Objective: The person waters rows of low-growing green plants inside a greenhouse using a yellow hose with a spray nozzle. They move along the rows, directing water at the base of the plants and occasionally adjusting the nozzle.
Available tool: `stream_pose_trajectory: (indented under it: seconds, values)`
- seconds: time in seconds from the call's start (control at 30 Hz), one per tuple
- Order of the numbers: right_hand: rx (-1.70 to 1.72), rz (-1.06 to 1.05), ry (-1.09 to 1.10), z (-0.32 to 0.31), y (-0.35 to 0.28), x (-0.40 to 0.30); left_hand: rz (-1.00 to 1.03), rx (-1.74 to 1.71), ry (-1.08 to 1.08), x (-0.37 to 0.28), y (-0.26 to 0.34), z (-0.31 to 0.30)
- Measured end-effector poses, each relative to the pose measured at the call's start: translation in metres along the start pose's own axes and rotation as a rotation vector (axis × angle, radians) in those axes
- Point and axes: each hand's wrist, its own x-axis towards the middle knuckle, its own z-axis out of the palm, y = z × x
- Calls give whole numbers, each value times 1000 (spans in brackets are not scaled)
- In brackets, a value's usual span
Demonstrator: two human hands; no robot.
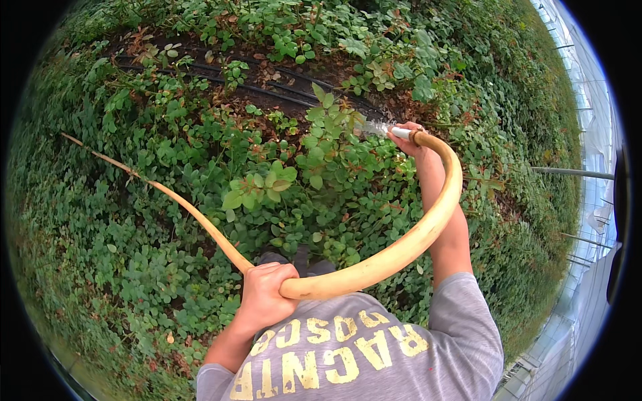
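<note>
A thick yellow hose [371,268] loops from one of my hands to the other in front of my chest. My left hand [268,290] is closed around it near my waist, and from there the hose trails away to the upper left over the leaves. Farther out, my right hand [409,135] grips the hose's end beside a white pipe nozzle [401,133]; part of its fingers is hidden behind the nozzle. Water [375,127] sprays leftward from the nozzle's mouth, close to a leafy shoot [326,115] of a rose-like bush.
Dense green bushes [175,280] surround me on all sides. Black irrigation lines [251,87] run over dark soil with dry leaves beyond the near plants. At the right, metal poles [572,172] and translucent greenhouse sheeting [592,120] edge the plants.
</note>
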Motion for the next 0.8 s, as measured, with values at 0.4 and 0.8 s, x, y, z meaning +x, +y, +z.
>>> stream_pose_trajectory:
  seconds: [0.4,0.8]
  values:
    - [489,349,884,-66,-68,-139,-43,26,-148,17,-16,27]
    - [1061,249,658,-29,-30,-103,-109,84,-163,-8,-18,27]
